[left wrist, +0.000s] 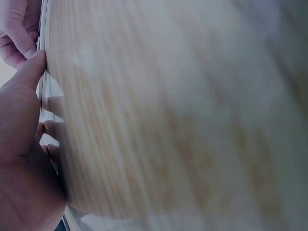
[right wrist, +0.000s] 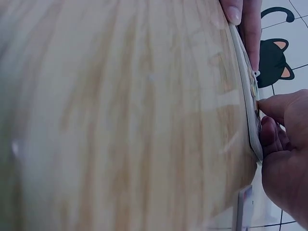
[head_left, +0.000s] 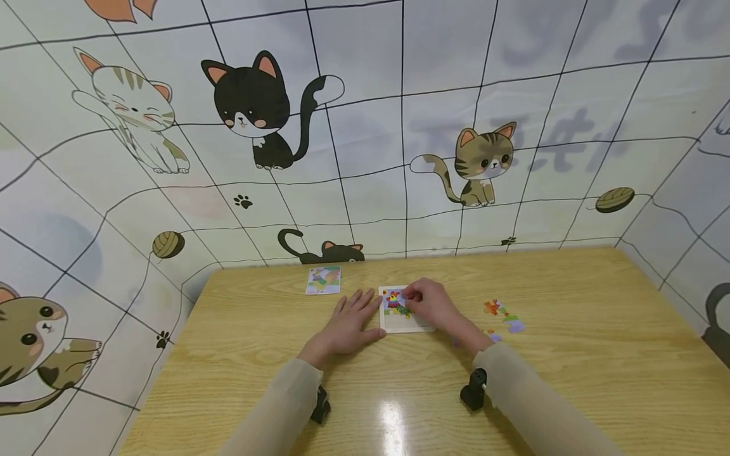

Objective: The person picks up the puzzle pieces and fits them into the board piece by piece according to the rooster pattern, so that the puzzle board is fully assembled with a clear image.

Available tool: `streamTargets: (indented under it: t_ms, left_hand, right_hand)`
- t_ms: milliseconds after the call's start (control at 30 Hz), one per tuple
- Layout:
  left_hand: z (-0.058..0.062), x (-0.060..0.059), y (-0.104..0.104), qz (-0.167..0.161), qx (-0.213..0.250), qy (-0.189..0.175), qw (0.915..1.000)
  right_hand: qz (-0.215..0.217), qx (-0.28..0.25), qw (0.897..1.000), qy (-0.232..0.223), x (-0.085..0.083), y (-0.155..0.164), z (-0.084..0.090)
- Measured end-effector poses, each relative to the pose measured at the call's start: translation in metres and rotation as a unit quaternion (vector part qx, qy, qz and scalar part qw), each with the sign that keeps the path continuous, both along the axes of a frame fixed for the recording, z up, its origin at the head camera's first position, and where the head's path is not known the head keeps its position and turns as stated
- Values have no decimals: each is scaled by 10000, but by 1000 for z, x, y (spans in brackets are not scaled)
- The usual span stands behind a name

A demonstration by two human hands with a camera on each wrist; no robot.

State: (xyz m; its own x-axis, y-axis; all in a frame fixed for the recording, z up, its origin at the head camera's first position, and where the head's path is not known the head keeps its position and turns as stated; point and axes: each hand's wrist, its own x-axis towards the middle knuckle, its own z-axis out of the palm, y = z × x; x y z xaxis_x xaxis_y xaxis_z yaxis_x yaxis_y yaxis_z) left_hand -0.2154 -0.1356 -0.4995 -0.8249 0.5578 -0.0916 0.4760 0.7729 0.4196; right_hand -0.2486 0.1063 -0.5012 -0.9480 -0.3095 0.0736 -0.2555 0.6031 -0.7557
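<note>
A small white-framed jigsaw board [head_left: 402, 326] lies on the table, with part of a colourful picture [head_left: 393, 301] put together in it. My left hand [head_left: 350, 323] rests spread on the tabletop, its thumb and fingertips at the board's left edge. Over the board's upper right, my right hand [head_left: 433, 307] bends its fingers and pinches a puzzle piece, mostly hidden by the fingertips. In the right wrist view, the thumb [right wrist: 279, 106] comes down right at the board's surface.
Loose puzzle pieces [head_left: 514, 325] lie on the table to the right, some partly behind the right forearm. A picture card [head_left: 323, 280] lies at the back left. A cat-patterned cloth wall [head_left: 371, 209] rises behind the wooden table [head_left: 570, 304].
</note>
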Motion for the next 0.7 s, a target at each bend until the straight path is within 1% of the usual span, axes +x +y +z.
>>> streamTargets:
  t_ms: [133, 233, 500, 700]
  left_hand:
    - [1, 0, 0, 0, -8, 2, 10000]
    - [1, 0, 1, -21, -22, 9, 10000]
    - [2, 1, 1, -14, 19, -35, 10000]
    - [4, 2, 1, 2, 49, -45, 10000]
  right_hand:
    - [170, 187, 9995, 213, -1, 1, 1]
    - [350, 229, 9986, 309, -2, 3, 1]
    - [1038, 193, 9943, 164, 0, 14, 8]
    - [1176, 275, 9926, 147, 0, 15, 7]
